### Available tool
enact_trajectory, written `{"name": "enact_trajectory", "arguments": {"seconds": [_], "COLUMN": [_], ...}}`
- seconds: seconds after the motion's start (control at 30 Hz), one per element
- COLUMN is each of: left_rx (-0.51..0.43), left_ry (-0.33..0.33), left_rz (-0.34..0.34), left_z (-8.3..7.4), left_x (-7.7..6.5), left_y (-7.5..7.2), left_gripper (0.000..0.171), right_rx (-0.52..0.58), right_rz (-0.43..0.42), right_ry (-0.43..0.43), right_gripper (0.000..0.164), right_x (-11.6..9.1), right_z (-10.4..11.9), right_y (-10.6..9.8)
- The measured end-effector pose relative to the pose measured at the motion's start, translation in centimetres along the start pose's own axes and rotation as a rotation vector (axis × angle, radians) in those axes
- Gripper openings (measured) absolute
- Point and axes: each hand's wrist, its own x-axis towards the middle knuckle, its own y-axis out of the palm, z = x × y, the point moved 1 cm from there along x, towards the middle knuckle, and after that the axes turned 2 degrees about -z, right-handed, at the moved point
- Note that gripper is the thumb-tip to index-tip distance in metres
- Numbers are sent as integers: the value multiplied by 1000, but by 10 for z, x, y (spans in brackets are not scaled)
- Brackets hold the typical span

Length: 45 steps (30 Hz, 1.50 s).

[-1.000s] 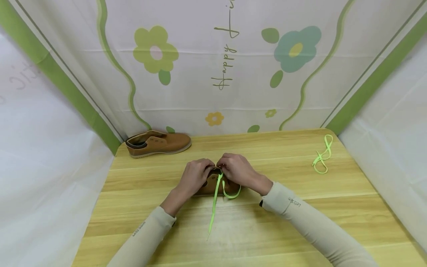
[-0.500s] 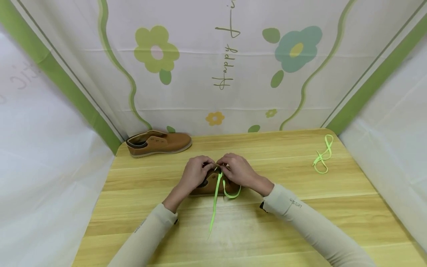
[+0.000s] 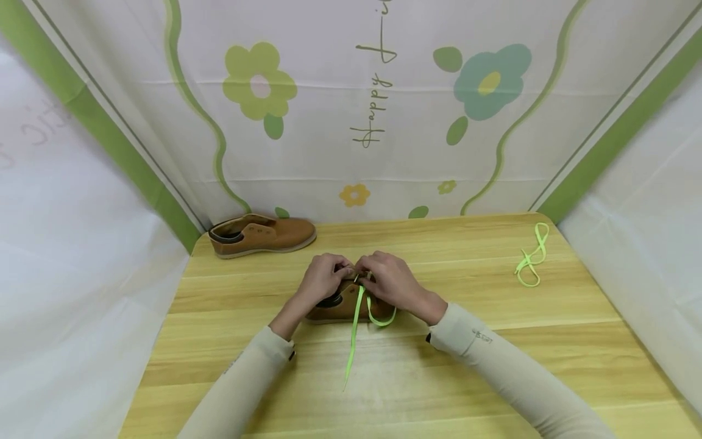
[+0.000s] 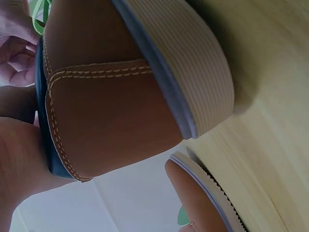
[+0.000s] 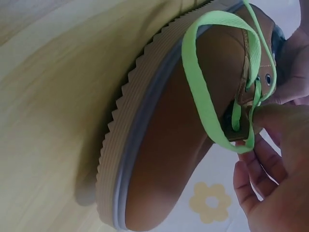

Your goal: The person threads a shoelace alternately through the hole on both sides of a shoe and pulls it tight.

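A brown leather shoe (image 3: 345,308) with a pale ridged sole stands on the table under both hands, toe to the right. My left hand (image 3: 320,280) pinches the edge of its far eyelet flap. Against that flap, my right hand (image 3: 392,280) pinches a neon-green shoelace (image 5: 200,92) at thumb and forefinger. The lace runs through the lower eyelets and makes a loose loop on the near side; one long end trails onto the table. A short lace tip shows between the hands in the head view. The left fingertips are partly hidden by the shoe in the left wrist view.
A second brown shoe (image 3: 263,236), without a lace, stands at the table's back left. Another neon-green shoelace (image 3: 531,256) lies curled at the back right. White printed fabric walls (image 3: 307,152) rise behind and beside the wooden table (image 3: 439,378).
My left hand has shifted slightly left along the flap, and more of the shoe's opening shows. The right fingers have moved a little at the lace. The trailing lace end stays nearly in place.
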Motion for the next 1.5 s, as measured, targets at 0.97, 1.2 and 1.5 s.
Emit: {"name": "enact_trajectory", "arguments": {"seconds": [0.97, 1.2, 1.5], "left_rx": [7, 5, 13], "left_ry": [28, 57, 95], "left_rz": [-56, -66, -83], "left_z": [2, 4, 6], "left_x": [-4, -5, -7], "left_y": [0, 1, 3], "left_gripper": [6, 5, 5], "right_rx": [37, 131, 255], "right_rz": [-15, -11, -71], "right_ry": [174, 221, 286], "right_gripper": [4, 7, 4], "right_x": [-4, -8, -15], "right_z": [1, -5, -10], "right_y": [-2, -10, -25]}}
